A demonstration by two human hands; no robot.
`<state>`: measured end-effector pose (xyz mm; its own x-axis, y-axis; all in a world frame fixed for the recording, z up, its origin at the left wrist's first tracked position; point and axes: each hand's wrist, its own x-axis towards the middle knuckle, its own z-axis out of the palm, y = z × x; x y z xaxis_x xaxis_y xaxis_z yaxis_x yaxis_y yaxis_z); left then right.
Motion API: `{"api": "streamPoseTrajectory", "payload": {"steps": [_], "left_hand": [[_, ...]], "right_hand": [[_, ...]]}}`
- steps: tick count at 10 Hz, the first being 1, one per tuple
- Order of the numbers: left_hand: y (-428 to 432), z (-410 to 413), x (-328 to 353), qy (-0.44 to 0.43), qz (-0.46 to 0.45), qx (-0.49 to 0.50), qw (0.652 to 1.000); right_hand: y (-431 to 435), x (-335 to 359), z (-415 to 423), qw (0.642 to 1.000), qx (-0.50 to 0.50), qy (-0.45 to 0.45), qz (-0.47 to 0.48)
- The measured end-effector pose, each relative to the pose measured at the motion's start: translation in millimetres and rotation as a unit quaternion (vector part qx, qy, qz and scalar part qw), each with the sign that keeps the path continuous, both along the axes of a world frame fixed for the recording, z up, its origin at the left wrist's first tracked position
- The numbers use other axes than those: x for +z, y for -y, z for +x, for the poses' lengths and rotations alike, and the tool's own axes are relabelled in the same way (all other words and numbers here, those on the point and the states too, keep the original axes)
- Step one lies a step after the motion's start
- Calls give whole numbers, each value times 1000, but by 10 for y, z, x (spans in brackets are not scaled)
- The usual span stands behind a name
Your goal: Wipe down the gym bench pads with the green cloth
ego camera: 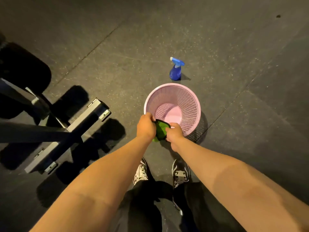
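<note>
Cloth [161,130], pinched between left hand [146,126] and right hand [174,133], shows only partly.

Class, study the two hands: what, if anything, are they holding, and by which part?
Both hold the green cloth: the left hand grips its left edge, the right hand its right edge.

Both bare forearms reach forward and down, converging toward the middle of the view. The left hand [146,126] and the right hand [174,133] lie close together, backs upward and fingers curled. Each grips one side of the green cloth [160,129] between them, the left hand slightly farther forward.
</note>
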<state>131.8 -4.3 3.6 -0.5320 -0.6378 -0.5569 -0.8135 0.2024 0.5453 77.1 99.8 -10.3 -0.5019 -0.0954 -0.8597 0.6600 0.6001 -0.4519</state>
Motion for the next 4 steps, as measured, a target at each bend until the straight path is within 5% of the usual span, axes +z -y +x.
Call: {"api": "streamPoseTrajectory", "payload": {"steps": [2,4], "left_hand": [[222,-118,-796,10,35,-166,985],[419,-1,-715,49,3,-241,969]], "right_hand": [[274,-736,-140,998,-2,-41,43],[392,-562,-167,985,124,-67,101]]}}
